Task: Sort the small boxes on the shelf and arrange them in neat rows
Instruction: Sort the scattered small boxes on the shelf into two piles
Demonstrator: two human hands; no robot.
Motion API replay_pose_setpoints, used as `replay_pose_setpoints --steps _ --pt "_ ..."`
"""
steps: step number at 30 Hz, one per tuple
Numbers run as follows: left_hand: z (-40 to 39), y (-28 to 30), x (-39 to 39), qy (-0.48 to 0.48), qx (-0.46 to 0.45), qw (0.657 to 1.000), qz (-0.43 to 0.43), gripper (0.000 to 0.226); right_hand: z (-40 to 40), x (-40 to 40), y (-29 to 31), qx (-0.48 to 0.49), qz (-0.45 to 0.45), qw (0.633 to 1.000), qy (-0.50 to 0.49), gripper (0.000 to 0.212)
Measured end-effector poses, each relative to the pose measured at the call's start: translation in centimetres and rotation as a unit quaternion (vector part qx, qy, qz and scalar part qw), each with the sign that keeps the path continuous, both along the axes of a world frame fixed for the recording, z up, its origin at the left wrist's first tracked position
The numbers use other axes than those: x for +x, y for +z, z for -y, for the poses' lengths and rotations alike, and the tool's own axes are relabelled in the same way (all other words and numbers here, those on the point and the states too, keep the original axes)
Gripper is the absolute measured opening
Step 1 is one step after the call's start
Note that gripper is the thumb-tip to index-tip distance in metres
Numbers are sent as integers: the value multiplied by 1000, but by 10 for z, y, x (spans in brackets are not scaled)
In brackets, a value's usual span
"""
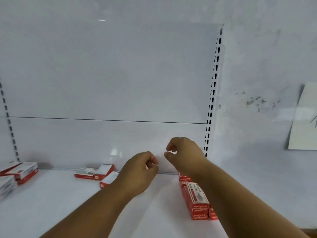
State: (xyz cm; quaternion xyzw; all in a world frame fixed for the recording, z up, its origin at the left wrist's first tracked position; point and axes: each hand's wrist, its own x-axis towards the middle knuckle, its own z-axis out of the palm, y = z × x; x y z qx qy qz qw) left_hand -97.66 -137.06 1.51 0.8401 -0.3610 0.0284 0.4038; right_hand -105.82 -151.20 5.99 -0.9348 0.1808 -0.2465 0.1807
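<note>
A: Both hands hover above the white metal shelf [51, 194]. Left hand [139, 170] has loosely curled fingers holding nothing; right hand [183, 152] the same.

B: Where are the loose small red-and-white cardboard boxes [96, 173]?

A: By the back panel, just left of the left hand, lying askew with long axes at mixed angles. That hand is nearer, I'd say. The tidy red stacked row [197, 200] runs front-to-back beneath the right forearm.
</note>
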Motion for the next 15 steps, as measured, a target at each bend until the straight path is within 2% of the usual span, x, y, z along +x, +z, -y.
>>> replay_pose_setpoints --steps 5,8,12,15 --pt "-59 0 45 4 3 1000 7 12 -56 35 11 -11 -43 999 32 19" --pt "-107 -4 90 19 50 997 51 17 -104 68 7 -38 -92 994 50 23" --pt "-144 -9 143 17 149 981 124 22 -152 112 -15 -72 -233 970 -16 41" --pt "-144 -19 156 -41 180 972 148 39 -167 132 -39 -95 -297 948 -67 49"
